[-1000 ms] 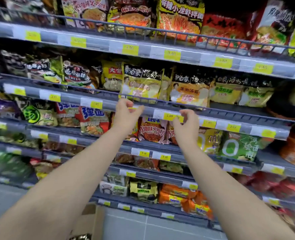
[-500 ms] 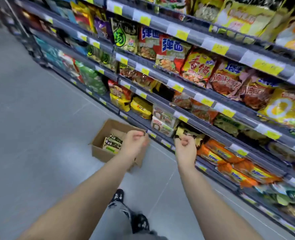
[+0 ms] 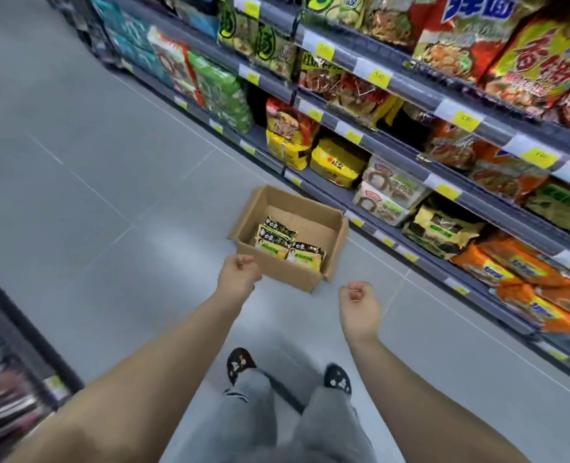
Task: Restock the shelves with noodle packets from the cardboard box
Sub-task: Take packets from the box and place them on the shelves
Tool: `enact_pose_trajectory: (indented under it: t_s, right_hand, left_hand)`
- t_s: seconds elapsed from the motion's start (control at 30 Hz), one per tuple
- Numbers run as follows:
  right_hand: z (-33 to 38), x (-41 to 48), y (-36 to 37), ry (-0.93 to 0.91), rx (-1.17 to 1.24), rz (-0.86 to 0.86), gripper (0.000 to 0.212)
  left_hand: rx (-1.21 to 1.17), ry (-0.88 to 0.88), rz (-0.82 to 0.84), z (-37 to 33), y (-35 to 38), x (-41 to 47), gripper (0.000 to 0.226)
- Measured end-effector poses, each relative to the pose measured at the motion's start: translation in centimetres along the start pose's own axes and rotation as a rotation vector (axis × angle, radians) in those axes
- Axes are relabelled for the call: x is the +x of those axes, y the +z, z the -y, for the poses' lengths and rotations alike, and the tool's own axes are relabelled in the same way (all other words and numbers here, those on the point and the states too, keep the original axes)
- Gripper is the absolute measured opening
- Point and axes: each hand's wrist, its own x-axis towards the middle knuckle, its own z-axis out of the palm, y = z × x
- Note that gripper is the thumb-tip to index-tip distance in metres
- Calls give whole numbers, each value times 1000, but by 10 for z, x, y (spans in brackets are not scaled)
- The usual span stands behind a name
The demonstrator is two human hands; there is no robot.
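Observation:
An open cardboard box (image 3: 330, 259) stands on the grey floor beside the lowest shelf. A few yellow-and-black noodle packets (image 3: 285, 243) lie in its near left part; the rest of its bottom is bare. My left hand (image 3: 238, 274) hovers at the box's near left corner, fingers curled shut, holding nothing. My right hand (image 3: 357, 300) is to the right of the box, just short of its near corner, also curled into a loose fist and holding nothing. Shelves (image 3: 420, 95) full of noodle packets run along the right.
Price-tag rails (image 3: 377, 75) edge each shelf. My two feet in dark patterned shoes (image 3: 240, 362) stand on the floor behind the box. Another shelf unit (image 3: 13, 355) is at the lower left. Grey tiled floor (image 3: 76, 182) stretches to the left.
My view has swung down from the upper shelves to the floor. Both hands have dropped from the shelf rail to just above the box, and the box now looks closer.

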Motion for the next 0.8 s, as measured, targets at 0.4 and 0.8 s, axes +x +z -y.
enact_pose_trajectory:
  t_s: [0.4, 0.8]
  right_hand:
    - [25, 61, 91, 121, 11, -39, 11]
    - [-24, 232, 212, 288, -86, 14, 29]
  left_hand:
    - [237, -1, 154, -43, -4, 139, 14]
    - [438, -65, 200, -13, 56, 359, 34]
